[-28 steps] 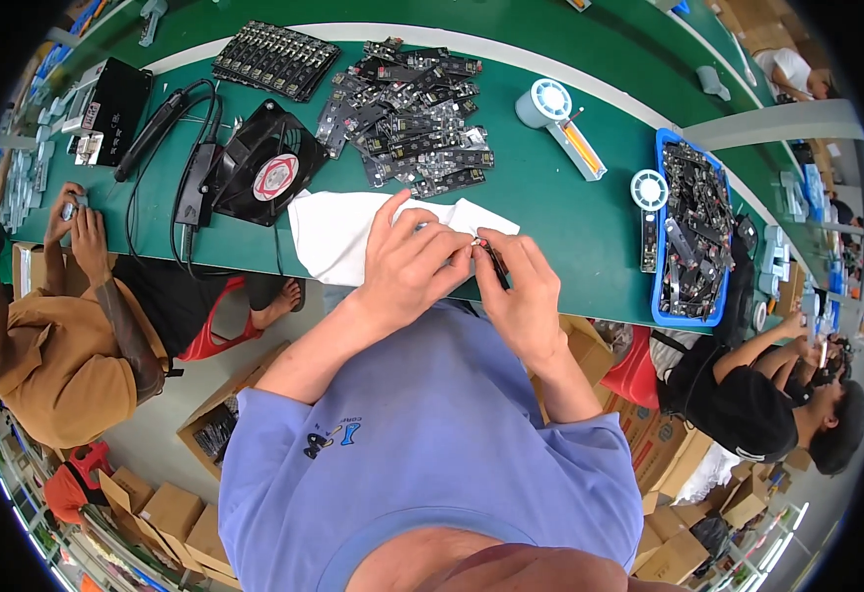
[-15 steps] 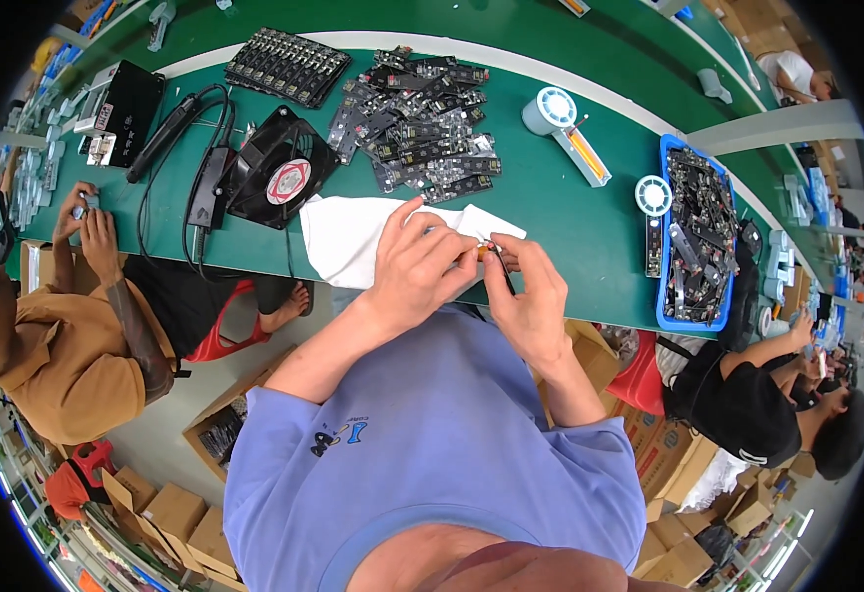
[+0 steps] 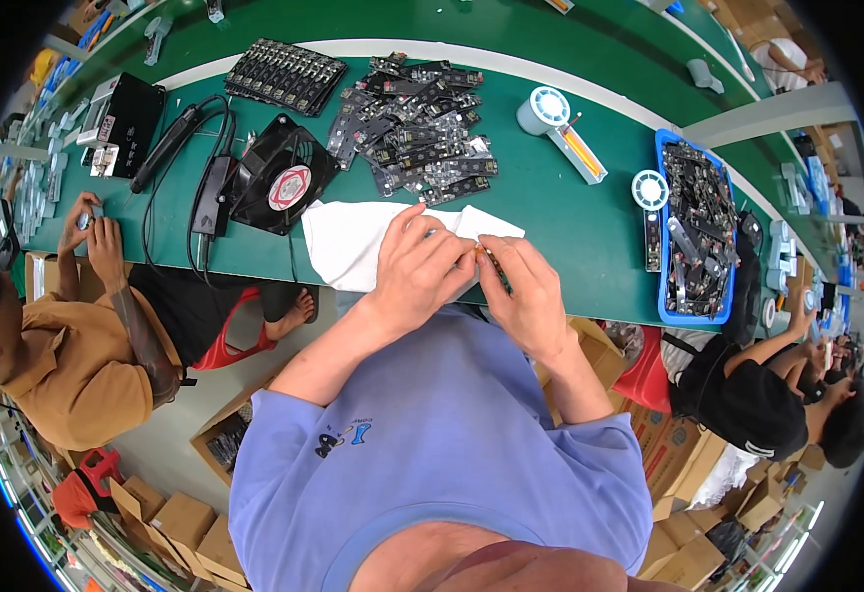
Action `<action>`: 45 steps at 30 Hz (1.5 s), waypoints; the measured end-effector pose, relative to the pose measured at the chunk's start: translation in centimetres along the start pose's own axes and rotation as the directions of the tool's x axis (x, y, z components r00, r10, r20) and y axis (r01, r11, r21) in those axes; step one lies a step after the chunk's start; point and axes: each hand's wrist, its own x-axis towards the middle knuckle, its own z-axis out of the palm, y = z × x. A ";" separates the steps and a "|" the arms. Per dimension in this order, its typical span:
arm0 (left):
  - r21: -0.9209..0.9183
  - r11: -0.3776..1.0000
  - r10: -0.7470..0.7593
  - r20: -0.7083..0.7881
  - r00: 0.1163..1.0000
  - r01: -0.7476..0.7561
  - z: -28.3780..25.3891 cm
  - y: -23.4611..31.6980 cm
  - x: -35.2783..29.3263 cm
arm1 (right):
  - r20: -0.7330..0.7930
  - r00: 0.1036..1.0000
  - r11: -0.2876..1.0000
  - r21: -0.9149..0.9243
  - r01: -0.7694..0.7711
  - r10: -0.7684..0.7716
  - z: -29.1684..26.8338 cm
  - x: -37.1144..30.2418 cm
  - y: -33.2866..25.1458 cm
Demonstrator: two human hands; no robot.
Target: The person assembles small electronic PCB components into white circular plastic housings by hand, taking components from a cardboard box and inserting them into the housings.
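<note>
Over the near edge of the green table, my left hand point(image 3: 414, 268) and my right hand point(image 3: 527, 298) meet with their fingertips pinched together. Between them is a narrow dark circuit board point(image 3: 495, 262) with a small orange part at its end, mostly hidden by the fingers. A white cloth point(image 3: 341, 243) lies on the table under and beside my left hand. Beyond the cloth is a loose pile of narrow black circuit boards point(image 3: 422, 128).
A neat row of boards point(image 3: 284, 76), a black fan point(image 3: 279, 178), a cabled black bar point(image 3: 213, 187) and a black box point(image 3: 121, 123) stand left. Right are a small handheld fan point(image 3: 575, 148), another round fan part point(image 3: 650, 190) and a blue tray point(image 3: 693, 318) of boards. Co-workers sit on both sides.
My right hand has turned and closed further over the board, so less of its dark strip shows. My left hand has hardly moved. The whole view has shifted slightly.
</note>
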 end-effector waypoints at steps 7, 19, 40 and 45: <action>-0.078 0.997 0.019 -0.009 1.000 -0.020 0.1 -0.1 0.2 | 0.044 0.992 0.983 0.136 -0.126 0.121 -0.7 0.2 0.0; -0.036 0.994 0.107 0.080 0.991 -0.104 -0.4 0.2 0.3 | -0.035 0.999 1.000 0.018 -0.003 0.003 1.3 -0.8 1.9; 0.054 0.990 -0.128 -0.065 0.990 0.132 -2.0 0.0 -0.3 | 0.120 0.926 0.884 0.276 -0.377 0.358 -1.6 0.1 -0.6; 0.079 0.994 -0.075 0.026 0.997 0.072 -1.7 -0.3 -0.8 | 0.148 0.956 0.935 0.219 -0.280 0.252 -0.8 0.1 -0.3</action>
